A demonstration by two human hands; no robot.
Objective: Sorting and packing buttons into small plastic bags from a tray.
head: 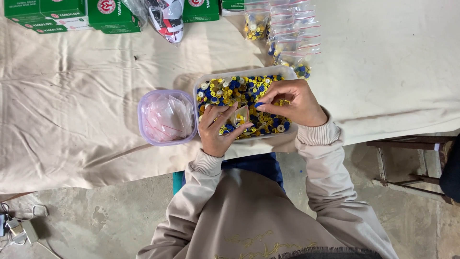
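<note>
A clear rectangular tub (287, 73) full of small blue, yellow and white buttons sits on the cloth-covered table in front of me. My left hand (216, 130) holds a small clear zip bag (239, 116) open over the tub, with a few buttons inside it. My right hand (293, 101) pinches a blue button (259, 104) between its fingertips, just right of the bag's mouth. Both hands are over the tub's near half.
A round clear tub (143, 125) of empty zip bags stands left of the button tub. Filled button bags (292, 38) lie behind it. Green boxes (72, 14) line the far edge. The cream cloth (72, 96) covers the table. A wooden stool (407, 158) stands to my right.
</note>
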